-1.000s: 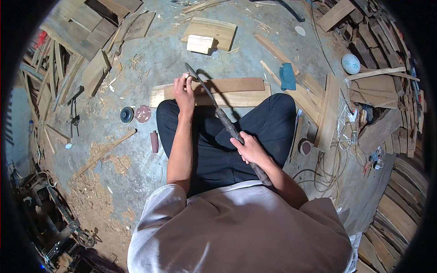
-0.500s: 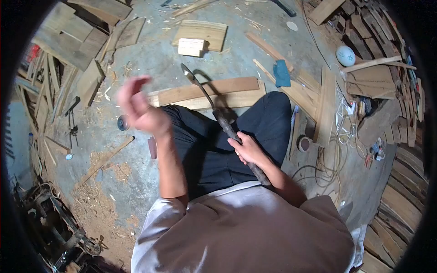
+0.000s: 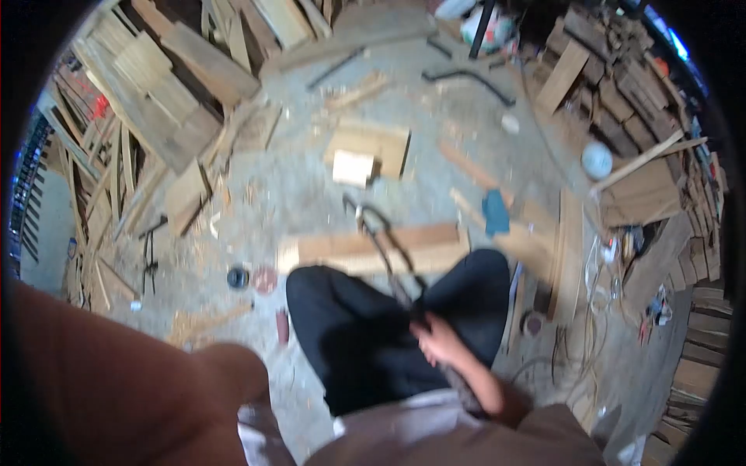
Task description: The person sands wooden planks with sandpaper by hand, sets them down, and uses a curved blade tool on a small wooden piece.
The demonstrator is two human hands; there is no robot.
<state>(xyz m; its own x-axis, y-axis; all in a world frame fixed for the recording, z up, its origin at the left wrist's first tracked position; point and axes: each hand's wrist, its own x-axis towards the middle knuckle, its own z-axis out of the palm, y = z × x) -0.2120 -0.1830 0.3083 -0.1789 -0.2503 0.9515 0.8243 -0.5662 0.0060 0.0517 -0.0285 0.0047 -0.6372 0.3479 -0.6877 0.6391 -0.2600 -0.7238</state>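
Observation:
My right hand (image 3: 441, 342) is closed round the dark handle of a long-handled tool with a curved metal end (image 3: 395, 283). The tool slants away from my lap, its tip beyond my crossed legs. My left arm (image 3: 148, 373) is raised close to the camera at the lower left, and the left hand is out of the picture. Beneath the tool's metal part, a narrow brown board (image 3: 427, 235) lies on a paler plank (image 3: 287, 256) in front of my knees. Farther off, a pale wooden block (image 3: 353, 168) rests on a wide board (image 3: 396, 144).
A blue-green cloth (image 3: 495, 213) and long planks (image 3: 569, 248) lie to my right, near loose cables (image 3: 590, 326). Stacked timber (image 3: 622, 85) lines the right side; boards (image 3: 167, 85) lean at left. A dark round object (image 3: 238, 277) sits beside a reddish disc (image 3: 265, 280).
My left hand has risen toward the camera and left the picture. The view has tilted up, showing more of the far floor. My right hand still grips the tool.

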